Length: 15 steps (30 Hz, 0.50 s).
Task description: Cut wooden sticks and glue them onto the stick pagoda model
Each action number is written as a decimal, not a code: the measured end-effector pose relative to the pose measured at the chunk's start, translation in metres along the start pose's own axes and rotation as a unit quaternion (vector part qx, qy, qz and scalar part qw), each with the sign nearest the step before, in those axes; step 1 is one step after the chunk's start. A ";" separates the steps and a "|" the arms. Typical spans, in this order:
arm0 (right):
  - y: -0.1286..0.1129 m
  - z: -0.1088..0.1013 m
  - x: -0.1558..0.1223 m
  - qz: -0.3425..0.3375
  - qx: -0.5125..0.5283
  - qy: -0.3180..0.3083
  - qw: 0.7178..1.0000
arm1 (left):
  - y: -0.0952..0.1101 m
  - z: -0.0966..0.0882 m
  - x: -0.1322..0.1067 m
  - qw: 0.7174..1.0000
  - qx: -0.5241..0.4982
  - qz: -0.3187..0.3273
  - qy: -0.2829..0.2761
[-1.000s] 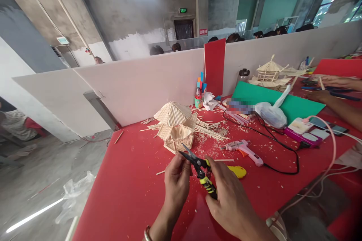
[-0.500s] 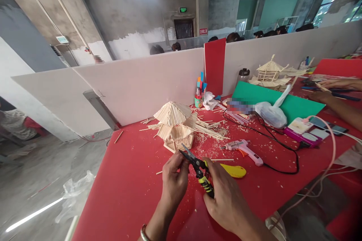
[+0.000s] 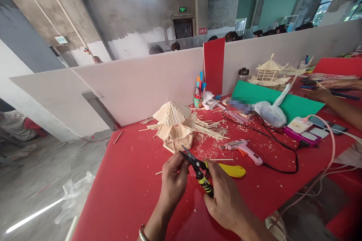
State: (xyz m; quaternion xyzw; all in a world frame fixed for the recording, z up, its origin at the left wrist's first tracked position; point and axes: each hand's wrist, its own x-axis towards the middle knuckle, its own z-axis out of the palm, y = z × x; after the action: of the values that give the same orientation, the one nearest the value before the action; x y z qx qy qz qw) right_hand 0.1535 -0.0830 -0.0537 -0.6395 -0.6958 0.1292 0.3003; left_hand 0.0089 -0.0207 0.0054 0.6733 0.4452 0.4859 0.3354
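Head view: shears (image 3: 199, 173) were gripped by right hand (image 3: 226, 199) at lower centre, blades (image 3: 192, 161) aimed up-left beside left hand (image 3: 173, 180), which was pinched together, contents unclear.

A green sign (image 3: 182, 9) on the far wall (image 3: 127, 11), above the dark doorway (image 3: 183, 28), carries the word EXIT on its lower line (the characters over it are too small to read surely). Right of that doorway, a red sign (image 3: 203, 31) bears a row of white Chinese characters, too blurred to make out. The small dark label (image 3: 256, 156) on the pink glue gun's (image 3: 240, 147) handle is likewise illegible.
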 end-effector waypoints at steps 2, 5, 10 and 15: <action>-0.001 -0.002 0.001 0.004 0.005 -0.006 1.000 | -0.001 0.000 0.000 1.000 0.004 -0.005 -0.003; -0.003 -0.006 0.003 0.004 0.012 -0.003 1.000 | 0.000 0.000 0.001 1.000 0.004 -0.009 -0.006; 0.000 -0.001 0.006 -0.003 0.018 0.020 1.000 | 0.001 0.000 0.000 1.000 -0.013 -0.010 -0.011; 0.003 -0.005 0.007 0.028 0.017 0.026 0.999 | -0.003 -0.001 0.000 0.999 -0.036 -0.021 -0.009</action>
State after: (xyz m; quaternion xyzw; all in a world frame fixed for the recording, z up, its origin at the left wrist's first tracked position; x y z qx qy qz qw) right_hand 0.1584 -0.0767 -0.0497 -0.6565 -0.6673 0.1327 0.3258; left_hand 0.0066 -0.0196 0.0031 0.6559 0.4384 0.4883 0.3730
